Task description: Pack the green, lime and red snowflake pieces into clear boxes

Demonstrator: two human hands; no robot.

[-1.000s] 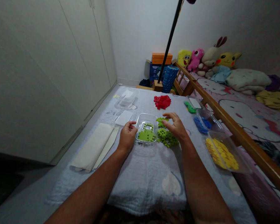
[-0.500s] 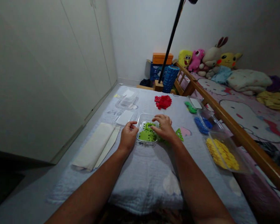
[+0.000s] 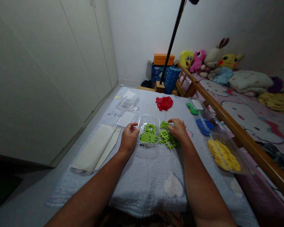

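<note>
A clear plastic container [image 3: 148, 116] stands on the cloth-covered table, with several light green notched building pieces [image 3: 147, 137] inside. My left hand [image 3: 130, 135] grips its left rim between thumb and fingers. Right of the container lies a loose pile of light green building pieces [image 3: 167, 138], some of them lattice-like. My right hand [image 3: 178, 128] is at the pile's upper right, thumb and forefinger closed around the edge of one piece. The palm hides part of the pile.
Red pieces [image 3: 164, 103] lie at the back. Along the right edge are green pieces [image 3: 192, 108], blue pieces [image 3: 204, 126] and a container of yellow pieces [image 3: 223, 154]. Clear lids [image 3: 126, 119] and a folded beige cloth [image 3: 94, 148] lie left. A wooden bed rail [image 3: 227, 123] borders the right.
My right hand has moved from over the container rightward to the light green pile, uncovering the pieces in the container. The left hand stays at the rim.
</note>
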